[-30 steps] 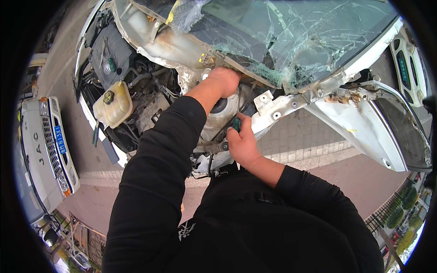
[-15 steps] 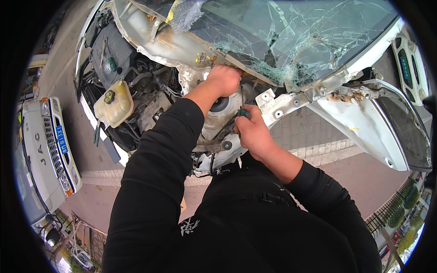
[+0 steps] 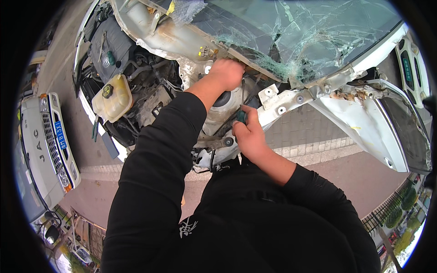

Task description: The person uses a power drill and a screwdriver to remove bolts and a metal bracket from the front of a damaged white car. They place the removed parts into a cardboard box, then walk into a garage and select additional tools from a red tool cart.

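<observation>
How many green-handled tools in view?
3: the screwdriver in the right hand, a second tool on the engine cover, a third tool beside the reservoir. Others may be hidden.

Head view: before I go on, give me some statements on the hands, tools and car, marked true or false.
1. The right hand holds a green-handled tool. True.
2. The windshield is intact. False: it is cracked.
3. The tank has a dark cap. True.
4. The left hand rests on the tank. False: it is near the windshield's lower edge.
5. The held tool's shaft points toward the person's body. False: it points away.
</observation>
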`<act>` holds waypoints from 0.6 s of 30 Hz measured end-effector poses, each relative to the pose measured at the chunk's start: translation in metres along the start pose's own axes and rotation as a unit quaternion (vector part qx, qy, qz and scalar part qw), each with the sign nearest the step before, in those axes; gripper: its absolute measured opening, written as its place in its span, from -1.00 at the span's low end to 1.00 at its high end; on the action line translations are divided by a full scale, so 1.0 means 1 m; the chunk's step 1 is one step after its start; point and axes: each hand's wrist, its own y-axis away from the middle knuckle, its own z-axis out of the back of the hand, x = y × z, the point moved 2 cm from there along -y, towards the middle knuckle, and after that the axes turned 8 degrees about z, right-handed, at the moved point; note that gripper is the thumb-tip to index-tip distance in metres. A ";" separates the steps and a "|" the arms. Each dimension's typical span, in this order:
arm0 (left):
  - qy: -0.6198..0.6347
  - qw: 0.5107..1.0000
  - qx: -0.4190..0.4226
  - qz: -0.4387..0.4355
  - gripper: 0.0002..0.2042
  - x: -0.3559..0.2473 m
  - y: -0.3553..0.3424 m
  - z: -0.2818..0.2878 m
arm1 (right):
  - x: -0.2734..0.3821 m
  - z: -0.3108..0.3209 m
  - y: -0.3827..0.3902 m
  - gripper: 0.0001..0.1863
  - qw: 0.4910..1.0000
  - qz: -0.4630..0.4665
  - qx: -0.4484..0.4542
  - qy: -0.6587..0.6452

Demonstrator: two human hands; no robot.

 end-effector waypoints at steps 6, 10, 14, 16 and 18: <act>-0.076 0.995 0.012 -0.061 -0.65 -0.005 0.029 0.013 | 0.039 0.089 0.051 -0.34 0.996 -0.022 0.075 0.029; 0.100 0.982 -0.079 -0.137 -0.62 0.002 0.115 0.051 | 0.027 0.133 0.080 -0.41 0.979 -0.005 0.102 0.174; 0.241 0.964 0.045 -0.104 -0.51 0.008 0.214 0.060 | 0.009 0.142 0.110 -0.44 0.960 0.024 0.102 0.259; 0.240 0.965 0.041 -0.100 -0.50 -0.002 0.248 0.051 | 0.005 0.142 0.121 -0.45 0.948 0.043 0.127 0.288; 0.173 0.982 0.035 -0.060 -0.53 -0.014 0.260 0.038 | 0.002 0.141 0.127 -0.46 0.937 0.044 0.143 0.314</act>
